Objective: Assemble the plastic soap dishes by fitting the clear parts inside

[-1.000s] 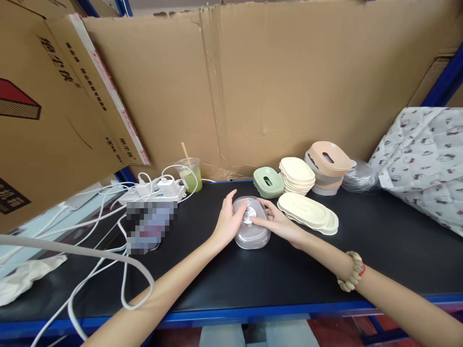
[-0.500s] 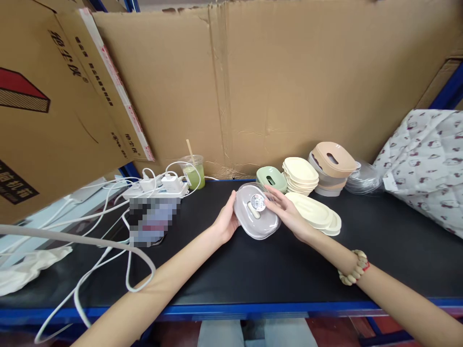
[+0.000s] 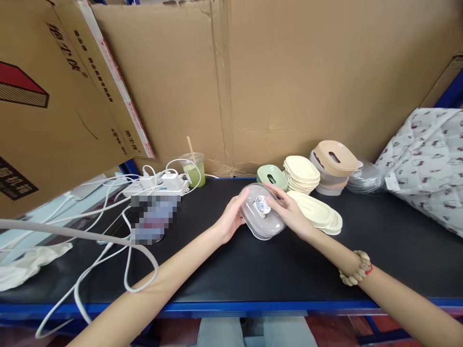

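Note:
A clear oval plastic container (image 3: 261, 219) with a round sticker on its upturned side is held tilted over the black table (image 3: 253, 270). My left hand (image 3: 231, 217) grips its left edge, thumb over the rim. My right hand (image 3: 287, 212) clasps its right side, with fingers pressed near the sticker. Flat cream lids (image 3: 318, 212) lie just right of my right hand.
Behind stand a green lid (image 3: 272, 175), a stack of cream lids (image 3: 302, 174), a tan-lidded stack (image 3: 334, 166) and clear lids (image 3: 363, 179). A green drink cup (image 3: 193, 171), a power strip (image 3: 155, 185) with white cables and a blurred object (image 3: 154, 219) lie left. Patterned fabric (image 3: 427, 164) sits right; cardboard walls rise behind.
The container came up off the table and tipped toward me, then shifted slightly right. Both hands kept hold of it.

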A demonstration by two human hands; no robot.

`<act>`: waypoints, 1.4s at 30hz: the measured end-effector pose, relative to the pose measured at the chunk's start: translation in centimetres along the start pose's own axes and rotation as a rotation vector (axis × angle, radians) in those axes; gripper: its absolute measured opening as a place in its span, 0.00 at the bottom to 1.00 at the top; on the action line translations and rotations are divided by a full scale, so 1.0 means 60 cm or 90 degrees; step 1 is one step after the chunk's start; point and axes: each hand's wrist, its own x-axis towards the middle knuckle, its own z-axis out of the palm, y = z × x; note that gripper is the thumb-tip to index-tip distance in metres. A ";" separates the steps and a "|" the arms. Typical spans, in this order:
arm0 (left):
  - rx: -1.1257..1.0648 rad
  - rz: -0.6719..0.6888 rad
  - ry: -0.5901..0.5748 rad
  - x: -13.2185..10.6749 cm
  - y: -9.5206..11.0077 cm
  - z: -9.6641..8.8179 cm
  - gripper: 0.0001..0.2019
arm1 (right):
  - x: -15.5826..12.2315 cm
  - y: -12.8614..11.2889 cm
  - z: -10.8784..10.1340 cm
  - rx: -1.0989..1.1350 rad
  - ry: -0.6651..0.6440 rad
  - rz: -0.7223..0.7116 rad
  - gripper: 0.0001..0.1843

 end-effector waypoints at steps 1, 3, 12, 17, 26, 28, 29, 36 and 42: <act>0.024 0.015 0.018 -0.002 0.000 0.001 0.15 | -0.001 0.001 0.001 0.000 0.003 -0.005 0.32; 0.055 0.038 0.052 -0.005 0.000 0.001 0.17 | -0.002 0.000 0.004 -0.002 0.017 -0.011 0.33; 0.117 0.046 -0.010 -0.006 0.001 -0.004 0.17 | -0.015 -0.027 0.007 0.129 -0.067 0.246 0.22; 0.229 0.054 0.026 -0.002 -0.004 -0.007 0.20 | -0.018 -0.035 0.011 0.145 -0.092 0.305 0.19; 0.701 0.600 -0.106 -0.024 -0.004 -0.004 0.19 | -0.020 -0.032 0.014 0.135 -0.021 0.262 0.14; 0.813 0.647 -0.191 -0.031 -0.009 -0.002 0.27 | -0.019 -0.027 0.008 0.079 -0.036 0.209 0.16; 0.867 0.672 -0.197 -0.032 -0.012 -0.003 0.29 | -0.018 -0.024 0.006 0.044 -0.041 0.189 0.17; 1.040 0.817 -0.069 0.000 -0.024 -0.030 0.20 | -0.005 -0.022 -0.013 -0.173 -0.003 0.018 0.17; 1.092 0.796 0.021 0.046 -0.017 -0.063 0.12 | 0.016 -0.056 -0.109 -0.386 0.448 -0.393 0.11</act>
